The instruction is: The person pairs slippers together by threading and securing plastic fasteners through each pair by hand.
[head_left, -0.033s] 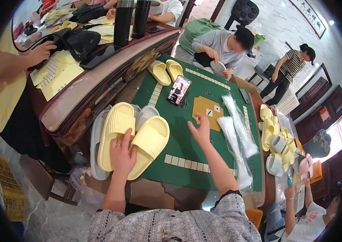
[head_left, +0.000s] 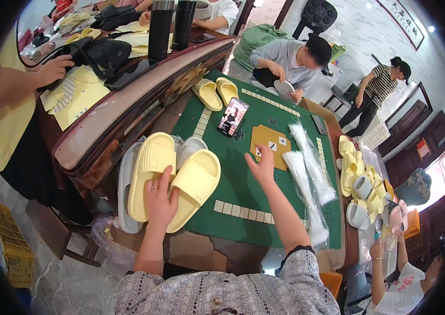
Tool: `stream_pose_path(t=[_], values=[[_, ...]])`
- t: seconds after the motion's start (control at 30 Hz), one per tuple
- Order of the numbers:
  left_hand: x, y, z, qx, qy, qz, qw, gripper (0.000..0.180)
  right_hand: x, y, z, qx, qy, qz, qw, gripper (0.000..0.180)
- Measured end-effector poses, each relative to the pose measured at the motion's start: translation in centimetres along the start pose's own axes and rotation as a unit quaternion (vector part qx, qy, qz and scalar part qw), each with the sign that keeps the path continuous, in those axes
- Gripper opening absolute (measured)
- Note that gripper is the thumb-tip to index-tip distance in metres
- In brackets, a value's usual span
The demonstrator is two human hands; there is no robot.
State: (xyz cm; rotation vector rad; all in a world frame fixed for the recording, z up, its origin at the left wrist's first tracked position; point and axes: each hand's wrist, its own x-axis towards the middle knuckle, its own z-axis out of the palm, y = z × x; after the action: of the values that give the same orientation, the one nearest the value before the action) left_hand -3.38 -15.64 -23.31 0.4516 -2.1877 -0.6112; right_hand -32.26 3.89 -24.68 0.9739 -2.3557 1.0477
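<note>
- The left hand wears a thin ring on one finger.
- The right hand is bare, with no ring that shows.
- Both forearms are uncovered up to about the elbow.
- The garment is grey-lilac with a small dotted, paisley-like print; its right sleeve ends in a dark edge.

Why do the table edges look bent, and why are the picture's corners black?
Head view: the fisheye lens bows the green table and wooden counter toward the rim; its round image leaves black corners. Bright window glare at right; left hand on yellow slippers stays sharp, right hand slightly soft.
</note>
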Motion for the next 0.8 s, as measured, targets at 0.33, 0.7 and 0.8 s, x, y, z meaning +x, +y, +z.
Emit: stream_pose_path(t=[0.33, 0.7, 0.8], values=[[-1.1, -0.4, 0.1, 0.011, -0.001, 0.001, 1.0, 0.062, 12.7, -1.0, 4.4, -0.147, -0.018, -0.003, 0.989, 0.081], [-0.5, -0.7, 0.0, -0.01, -0.018, -0.018, 1.0, 0.064, 14.5, 1.3, 7.7, -0.196, 0.007, -0.011, 0.981, 0.061], [-0.5, -0.8, 0.0, -0.015, -0.023, -0.026, 0.999, 0.064, 15.0, 1.4, 7.1, -0.174, 0.037, -0.017, 0.984, 0.04]])
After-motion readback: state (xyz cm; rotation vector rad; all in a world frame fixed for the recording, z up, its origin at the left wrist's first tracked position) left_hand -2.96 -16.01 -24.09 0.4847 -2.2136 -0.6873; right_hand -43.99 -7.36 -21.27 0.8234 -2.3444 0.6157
